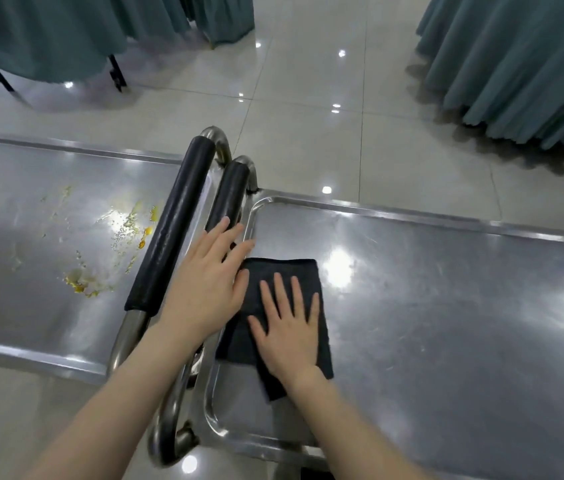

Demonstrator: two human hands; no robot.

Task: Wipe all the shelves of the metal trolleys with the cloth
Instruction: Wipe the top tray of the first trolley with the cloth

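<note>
R hand (289, 336), maybe L hand (204, 282), on cloth (284, 266)

floor (308, 98): glossy pale tiles | teal draped tables (516, 64) | ceiling-light reflections

You see a black cloth (284, 271) on a silver shelf (446, 306), yellow stains (76, 285) on the left shelf (13, 202), black handles (173, 223), teal drapes (516, 64), pale glossy floor (308, 98).

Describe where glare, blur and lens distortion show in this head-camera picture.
Head view: light glares as white spots on the right shelf and the floor; the right hand and the cloth under it look slightly motion-blurred; the wide-angle lens bows the shelf rims; the yellow spill on the left shelf is fairly sharp.
</note>
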